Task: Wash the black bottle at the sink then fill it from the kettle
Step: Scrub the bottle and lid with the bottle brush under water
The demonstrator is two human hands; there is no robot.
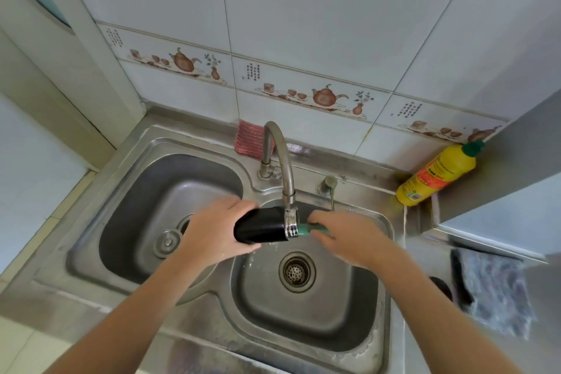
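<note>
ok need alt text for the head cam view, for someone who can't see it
Seen from above, a person's left hand holds a black bottle on its side under the faucet of a steel double sink, while the right hand grips a green brush handle at the bottle's mouth. A yellow detergent bottle stands in the right corner.

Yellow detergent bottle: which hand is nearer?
Right. The right hand, gripping a green brush handle at the black bottle mouth, sits below-left of the yellow detergent bottle. The left hand holds the black bottle farther left.
</note>
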